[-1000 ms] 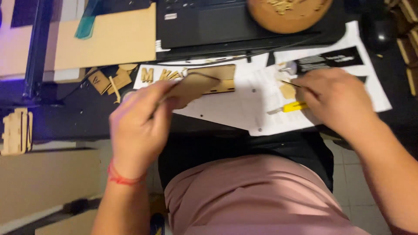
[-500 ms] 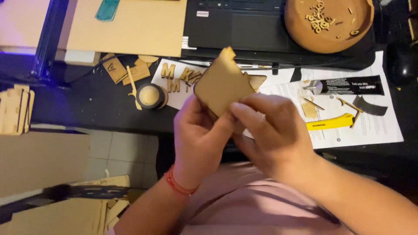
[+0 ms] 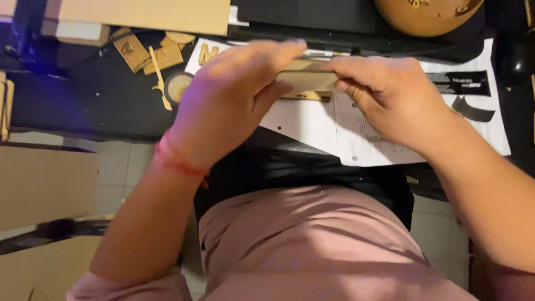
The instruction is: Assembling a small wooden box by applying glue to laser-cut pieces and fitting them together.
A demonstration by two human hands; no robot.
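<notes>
My left hand (image 3: 231, 103) and my right hand (image 3: 393, 97) both grip a thin, flat wooden piece (image 3: 305, 79), held edge-on and level above the white paper sheet (image 3: 312, 125) on the dark desk. Left fingers curl over its top from the left; right fingers pinch its right end. A red string band (image 3: 175, 159) circles my left wrist. A second slotted wooden strip shows just under the held piece, and whether it is joined to it cannot be told.
Small cut wooden parts (image 3: 150, 53), a wooden stick and a round lid (image 3: 179, 86) lie at the desk's left. A cardboard sheet (image 3: 150, 14) is at the top left, a round wooden bowl (image 3: 426, 14) at the top right, a black label strip (image 3: 462, 83) at the right.
The wooden piece was upright with its face showing; now it is turned flat and edge-on. Both hands have moved up and forward over the paper. The view has shifted closer.
</notes>
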